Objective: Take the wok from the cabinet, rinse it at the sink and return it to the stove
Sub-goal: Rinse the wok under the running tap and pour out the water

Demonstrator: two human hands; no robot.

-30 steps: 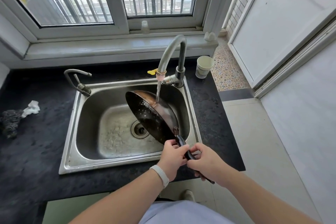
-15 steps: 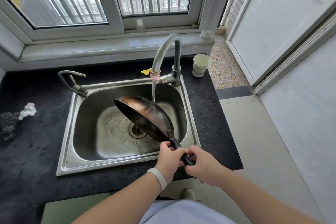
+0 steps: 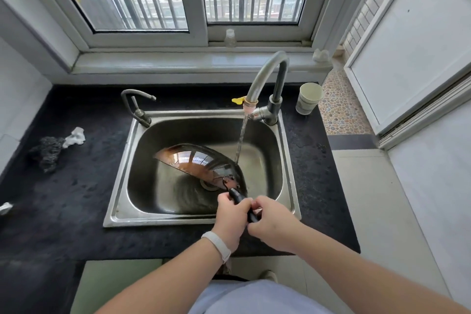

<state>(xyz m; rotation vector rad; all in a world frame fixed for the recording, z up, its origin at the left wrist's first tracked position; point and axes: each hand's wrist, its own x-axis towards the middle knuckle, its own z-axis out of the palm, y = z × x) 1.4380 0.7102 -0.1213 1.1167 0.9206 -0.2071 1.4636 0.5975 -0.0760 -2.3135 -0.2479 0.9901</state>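
The dark wok [image 3: 201, 163] hangs tilted over the steel sink [image 3: 142, 166], its glossy brown outer side facing up. Water runs from the tall curved tap [image 3: 267, 76] and hits the wok's right edge. My left hand [image 3: 233, 214] grips the black handle [image 3: 238, 196] close to the pan. My right hand [image 3: 274, 222] holds the handle's end, just over the sink's front rim. A white band sits on my left wrist.
A small second tap [image 3: 136, 107] stands at the sink's back left. A paper cup [image 3: 308, 98] sits right of the tall tap. A steel scrubber [image 3: 47, 151] and a crumpled tissue [image 3: 75, 136] lie on the black counter [image 3: 63, 199] at left. Floor lies to the right.
The wok has been turned over and lowered to the left, so its outer side now faces up. Both hands stay on the handle. The water keeps running.
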